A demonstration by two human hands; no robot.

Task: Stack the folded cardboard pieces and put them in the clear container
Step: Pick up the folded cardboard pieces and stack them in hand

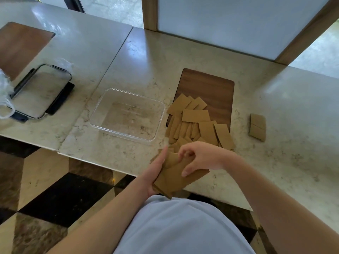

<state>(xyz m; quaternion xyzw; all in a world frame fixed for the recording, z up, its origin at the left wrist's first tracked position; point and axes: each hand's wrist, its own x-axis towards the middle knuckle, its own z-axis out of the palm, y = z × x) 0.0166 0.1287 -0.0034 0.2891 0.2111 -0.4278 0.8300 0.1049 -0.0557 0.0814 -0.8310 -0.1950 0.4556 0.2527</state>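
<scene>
Several flat brown folded cardboard pieces lie scattered over the near end of a dark wooden board. One more cardboard piece lies alone to the right on the marble. My left hand cradles a small stack of cardboard pieces at the table's front edge. My right hand rests on top of that stack, fingers pinching its upper pieces. The clear container sits left of the board, with nothing inside.
A clear lid with a dark rim lies far left beside crumpled plastic wrap. Another wooden board is at the back left. A framed panel stands behind the table. The marble table edge runs just in front of me.
</scene>
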